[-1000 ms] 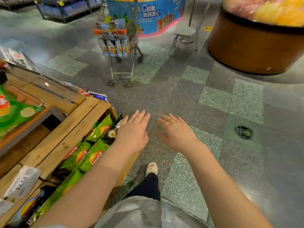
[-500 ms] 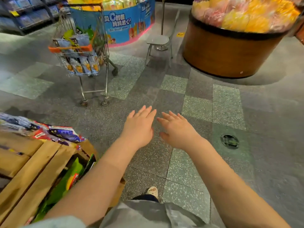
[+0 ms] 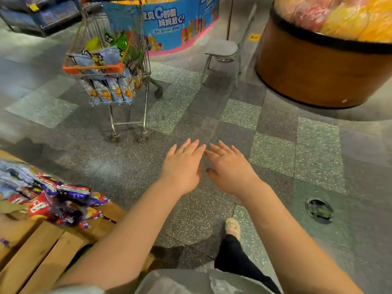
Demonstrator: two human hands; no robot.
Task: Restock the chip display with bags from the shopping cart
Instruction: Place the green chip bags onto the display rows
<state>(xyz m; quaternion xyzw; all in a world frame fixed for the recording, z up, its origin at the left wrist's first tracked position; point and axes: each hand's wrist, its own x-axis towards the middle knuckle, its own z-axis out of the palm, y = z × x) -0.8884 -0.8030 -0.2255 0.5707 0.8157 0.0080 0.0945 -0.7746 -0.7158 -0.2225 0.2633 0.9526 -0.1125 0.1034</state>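
Observation:
A wire shopping cart (image 3: 118, 81) stands on the floor at upper left, packed with pale blue chip bags (image 3: 106, 93) and a few green and yellow ones on top. The wooden chip display (image 3: 40, 249) fills the lower left corner, with red and purple bags (image 3: 61, 202) piled on its top. My left hand (image 3: 183, 168) and my right hand (image 3: 229, 168) reach forward side by side over the bare floor, fingers straight, palms down, holding nothing. Both hands are well short of the cart.
A small metal stool (image 3: 222, 54) stands right of the cart. Behind it is a round blue promotional stand (image 3: 180, 24). A large round wooden bin (image 3: 318, 66) heaped with yellow and pink packs fills the upper right. A floor drain (image 3: 318, 210) lies at right. My foot (image 3: 233, 227) shows below.
The view has swung right, away from the display, and closer to the cart. The green bags in the display front have left the view. Both hands stay outstretched and empty.

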